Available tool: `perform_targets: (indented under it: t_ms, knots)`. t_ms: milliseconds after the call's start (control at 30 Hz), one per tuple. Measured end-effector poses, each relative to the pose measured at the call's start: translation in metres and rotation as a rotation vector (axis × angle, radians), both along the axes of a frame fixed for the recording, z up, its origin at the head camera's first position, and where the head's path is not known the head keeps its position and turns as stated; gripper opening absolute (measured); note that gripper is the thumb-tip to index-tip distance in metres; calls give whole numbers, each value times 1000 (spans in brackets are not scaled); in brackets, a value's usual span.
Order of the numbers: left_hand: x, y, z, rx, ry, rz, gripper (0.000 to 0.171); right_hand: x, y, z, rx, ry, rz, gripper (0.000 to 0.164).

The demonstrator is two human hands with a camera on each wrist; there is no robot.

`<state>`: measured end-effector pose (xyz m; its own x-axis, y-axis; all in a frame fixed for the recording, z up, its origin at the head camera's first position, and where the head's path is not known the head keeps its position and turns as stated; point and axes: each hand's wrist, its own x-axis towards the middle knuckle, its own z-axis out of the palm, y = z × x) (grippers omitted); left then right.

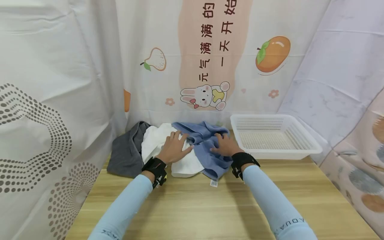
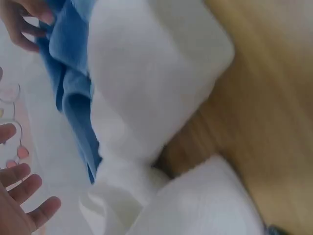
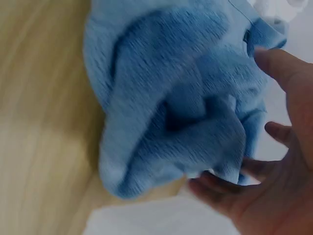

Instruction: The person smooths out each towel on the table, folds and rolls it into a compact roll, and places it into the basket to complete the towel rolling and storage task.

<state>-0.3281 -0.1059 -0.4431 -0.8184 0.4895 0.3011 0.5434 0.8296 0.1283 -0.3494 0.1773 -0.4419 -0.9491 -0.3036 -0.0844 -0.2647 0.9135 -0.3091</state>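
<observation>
A crumpled blue towel (image 1: 207, 150) with a fuzzy pile lies at the back of the table. Beside it on the left is a rumpled white towel (image 1: 186, 166), which partly overlaps the blue one in the head view. My left hand (image 1: 175, 147) hovers over the white towel with its fingers spread; in the left wrist view its fingers (image 2: 30, 188) are apart from the cloth. Over the right part of the blue towel is my right hand (image 1: 225, 145), thumb and fingers spread, fingertips right at the cloth's edge in the right wrist view.
A dark grey towel (image 1: 126, 155) lies folded at the far left. To the right stands a white plastic basket (image 1: 279, 154) with slotted walls. A white tag (image 1: 214, 183) sticks out from under the blue towel. Printed curtains (image 1: 150, 90) hang close behind the wooden table (image 1: 198, 210).
</observation>
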Motion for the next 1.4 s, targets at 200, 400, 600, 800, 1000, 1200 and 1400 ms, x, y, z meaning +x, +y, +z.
perform_targets:
  t_ms: [200, 400, 600, 800, 1000, 1200, 1400]
  knots:
    - [28, 14, -23, -9, 47, -246, 30, 8, 3, -22, 14, -53, 25, 104]
    - [42, 14, -53, -216, 21, -224, 24, 5, 8, -35, 0, -11, 84, 67]
    - [42, 15, -57, -73, -62, 25, 42, 18, 2, -9, -171, 85, 181, 33]
    - [37, 24, -44, 348, -402, 114, 92, 53, -8, 46, -371, 156, 292, 41]
    - [38, 29, -26, 852, -881, -180, 81, 83, -4, 75, -451, 45, 379, 43]
    - [43, 38, -7, 1028, -1044, -321, 71, 90, 2, 58, -395, -148, 495, 27]
    - [59, 40, -5, 858, -984, -324, 46, 94, -2, 39, -326, -92, 540, 8]
